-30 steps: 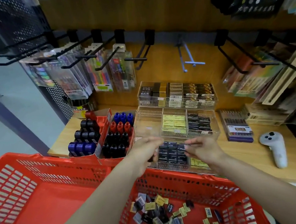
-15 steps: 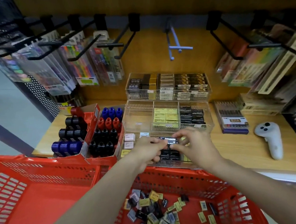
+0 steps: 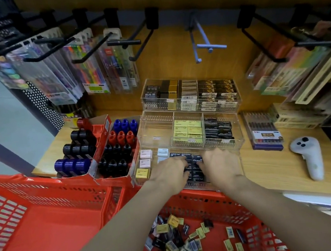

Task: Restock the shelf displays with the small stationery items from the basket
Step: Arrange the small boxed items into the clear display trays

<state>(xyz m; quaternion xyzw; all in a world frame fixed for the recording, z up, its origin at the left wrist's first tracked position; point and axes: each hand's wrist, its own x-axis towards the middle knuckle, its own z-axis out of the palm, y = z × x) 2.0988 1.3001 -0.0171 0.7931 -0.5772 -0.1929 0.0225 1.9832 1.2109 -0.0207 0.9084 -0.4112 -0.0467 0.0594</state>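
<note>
**Black erasers going into the front tray, plenty left in the basket**

Both your hands are down in the clear front tray at lower centre of the frame. Your left hand and right hand flank the block of black erasers, fingertips curled onto its top rows. I'd say you're pressing and squaring them, though whether a single piece is pinched I cannot tell; your knuckles hide the contact.

Progress looks partial. The tray's left section holds only a few pastel erasers. The middle tray just above has an empty left compartment.

Bottom of frame, the red basket carries a loose heap of small erasers, black and yellow mixed, well apart from your fingers.
</note>
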